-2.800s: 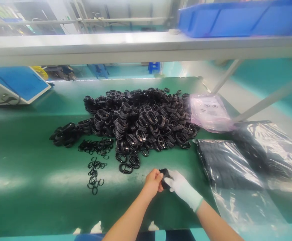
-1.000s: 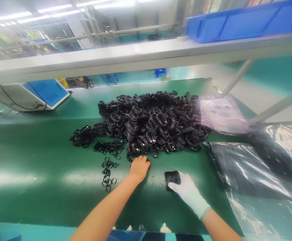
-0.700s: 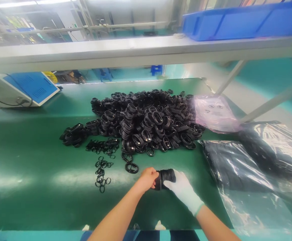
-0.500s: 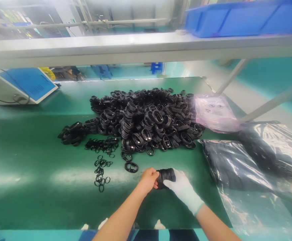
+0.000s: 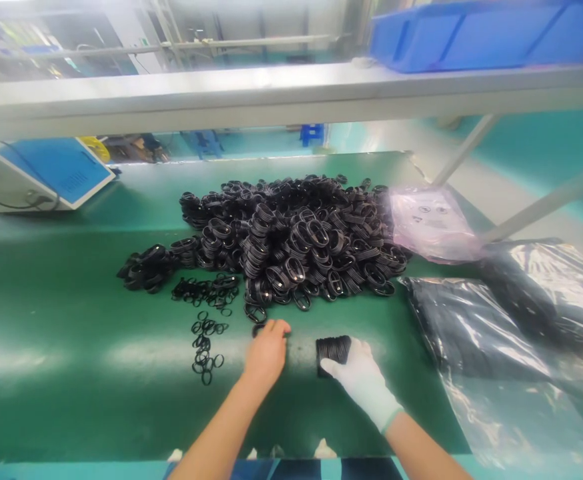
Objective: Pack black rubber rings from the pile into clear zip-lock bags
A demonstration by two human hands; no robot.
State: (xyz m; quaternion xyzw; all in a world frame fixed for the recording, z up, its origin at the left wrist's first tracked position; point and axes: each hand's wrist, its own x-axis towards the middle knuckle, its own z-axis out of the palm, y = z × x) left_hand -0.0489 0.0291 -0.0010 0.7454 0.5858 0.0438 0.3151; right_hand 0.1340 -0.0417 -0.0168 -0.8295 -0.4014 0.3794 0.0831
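My left hand (image 5: 269,350), bare, is over a single coiled black cable (image 5: 258,329) on the green mat. Its fingers curl down around the coil, and most of the coil is hidden beneath them. My right hand (image 5: 359,368), in a white glove, is closed on a row of coiled black cables (image 5: 332,355), pressed side by side and standing on edge. Another loose coil (image 5: 256,313) lies just beyond my left hand, in front of the big pile of coiled cables (image 5: 296,240).
Small black rings (image 5: 206,347) lie scattered left of my hands. Filled clear plastic bags (image 5: 476,327) and a pinkish bag (image 5: 431,223) are on the right. A blue-topped machine (image 5: 56,173) stands back left. A shelf (image 5: 251,100) with a blue bin (image 5: 491,37) crosses above.
My left hand has left the row of cables and moved left onto the loose coil. My right hand stays on the row. Earlier, my left hand brought another coil to the row.
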